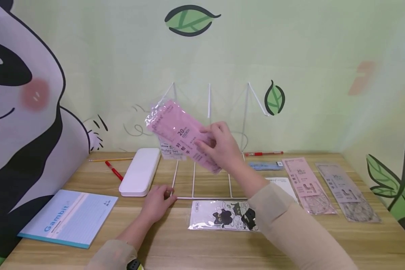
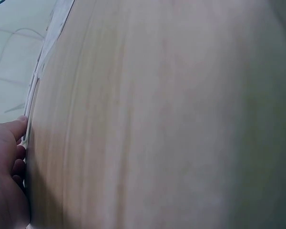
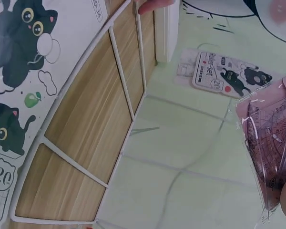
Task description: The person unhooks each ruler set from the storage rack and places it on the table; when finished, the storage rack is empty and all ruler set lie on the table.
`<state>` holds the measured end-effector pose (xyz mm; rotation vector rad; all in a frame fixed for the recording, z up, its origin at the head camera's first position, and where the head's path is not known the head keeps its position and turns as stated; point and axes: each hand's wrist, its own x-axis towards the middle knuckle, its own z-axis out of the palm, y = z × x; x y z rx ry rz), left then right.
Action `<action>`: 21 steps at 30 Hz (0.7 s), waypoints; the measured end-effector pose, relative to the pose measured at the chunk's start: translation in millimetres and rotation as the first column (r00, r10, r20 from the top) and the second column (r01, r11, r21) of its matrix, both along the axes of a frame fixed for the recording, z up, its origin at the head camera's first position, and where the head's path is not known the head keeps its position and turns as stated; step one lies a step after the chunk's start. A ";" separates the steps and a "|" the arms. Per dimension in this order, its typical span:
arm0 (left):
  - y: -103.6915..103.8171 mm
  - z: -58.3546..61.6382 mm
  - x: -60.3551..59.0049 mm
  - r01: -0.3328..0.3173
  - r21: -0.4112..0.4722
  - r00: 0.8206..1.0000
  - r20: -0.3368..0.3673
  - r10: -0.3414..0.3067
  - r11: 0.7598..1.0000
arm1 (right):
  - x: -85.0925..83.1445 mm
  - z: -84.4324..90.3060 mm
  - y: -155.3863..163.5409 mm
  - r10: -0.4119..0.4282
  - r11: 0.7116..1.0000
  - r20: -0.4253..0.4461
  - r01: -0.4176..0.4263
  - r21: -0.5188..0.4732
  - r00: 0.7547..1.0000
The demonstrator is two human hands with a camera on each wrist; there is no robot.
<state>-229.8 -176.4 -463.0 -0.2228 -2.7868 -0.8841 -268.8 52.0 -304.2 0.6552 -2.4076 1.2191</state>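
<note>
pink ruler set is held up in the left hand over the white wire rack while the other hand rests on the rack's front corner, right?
Not quite: the hands are swapped. In the head view the right hand holds the pink ruler set up over the white wire rack, and the left hand rests on the rack's front corner.

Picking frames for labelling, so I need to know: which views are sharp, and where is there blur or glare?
Head view: evenly lit and mostly sharp, slight motion blur on the pink ruler pack, glare on the cat-print pack. Left wrist view: nearly all soft, featureless table, left hand at the edge. Right wrist view: white wire rack crisp, pink pack's plastic close and hazy.
</note>
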 end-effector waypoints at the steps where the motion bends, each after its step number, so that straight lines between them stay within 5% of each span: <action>1: -0.2 -0.4 -0.3 0.003 -0.004 1.000 -0.007 -0.003 1.000 | 1.8 0.3 0.2 0.013 1.000 -0.008 -0.013 -0.007 1.000; 9: -0.7 -0.3 -2.0 -0.001 -0.013 1.000 -0.009 0.001 1.000 | 8.0 4.8 0.7 0.007 0.999 -0.134 -0.012 -0.035 0.991; 21: -0.9 -0.1 -1.9 0.006 -0.012 1.000 -0.008 -0.006 1.000 | 11.2 -4.9 19.9 0.057 0.998 -0.128 -0.057 -0.001 0.990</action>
